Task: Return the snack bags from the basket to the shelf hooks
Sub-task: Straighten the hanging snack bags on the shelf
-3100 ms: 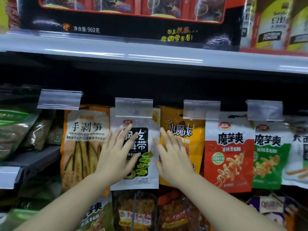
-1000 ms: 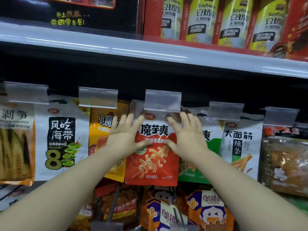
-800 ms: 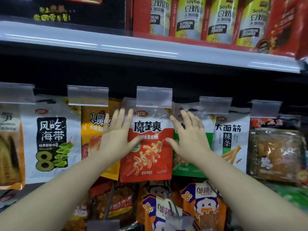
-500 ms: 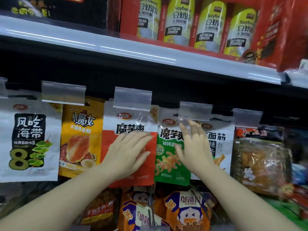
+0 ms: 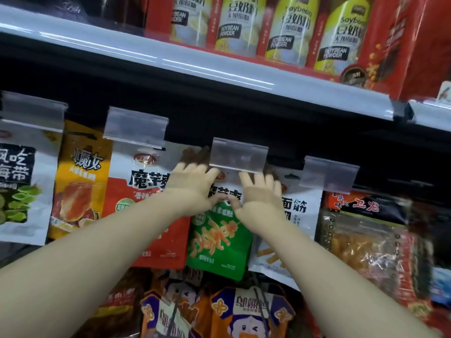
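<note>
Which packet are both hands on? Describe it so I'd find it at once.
Look under the long white shelf edge, along the row of hanging bags. Both hands rest on the green snack bag, between a red bag and a white one; it's the only green-bodied pack.

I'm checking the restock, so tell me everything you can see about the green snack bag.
The green snack bag is a glossy pouch with a white top, dark characters and orange snack art. It hangs upright under a clear tag holder, between red and white bags. The left hand and right hand rest on its top.
</note>
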A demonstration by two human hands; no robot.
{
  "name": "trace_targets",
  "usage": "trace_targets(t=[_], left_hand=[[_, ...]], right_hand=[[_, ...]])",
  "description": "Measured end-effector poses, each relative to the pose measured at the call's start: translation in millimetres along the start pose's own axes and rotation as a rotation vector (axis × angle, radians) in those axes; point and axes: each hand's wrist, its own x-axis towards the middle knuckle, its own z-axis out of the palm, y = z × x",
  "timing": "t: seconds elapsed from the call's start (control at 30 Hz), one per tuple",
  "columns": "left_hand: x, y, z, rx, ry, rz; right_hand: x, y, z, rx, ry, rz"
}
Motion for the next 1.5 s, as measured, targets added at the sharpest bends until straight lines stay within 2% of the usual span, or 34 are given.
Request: trace_targets(t=[0.37,0.6,1.07,1.27,1.37,1.4,1.5], left_hand=[[6,3,-8,-0.041,-0.081,-0.040],[3,4,-7,0.032,-0.081,-0.002],[-2,5,14,-0.013,-0.022,0.022],[-14,8,20,-0.058,0.055,0.047],[-25,11,26,-0.064,0.197,0.095],[-26,13,29,-0.095,0.255,0.122],[-28,24,30,-0.170,0.275,0.242]], right_hand=[[10,3,3,0.027,-0.043,0.003],[11,3,8,0.055,-0.063,0.020],[8,11,17,0.061,-0.025,-0.029],[-5,19,19,0.044,0.044,-0.082],[-21,33,31,0.004,0.145,-0.112],[-27,39,35,-0.020,0.187,-0.099],[-40,66,47,-0.071,0.248,-0.067]])
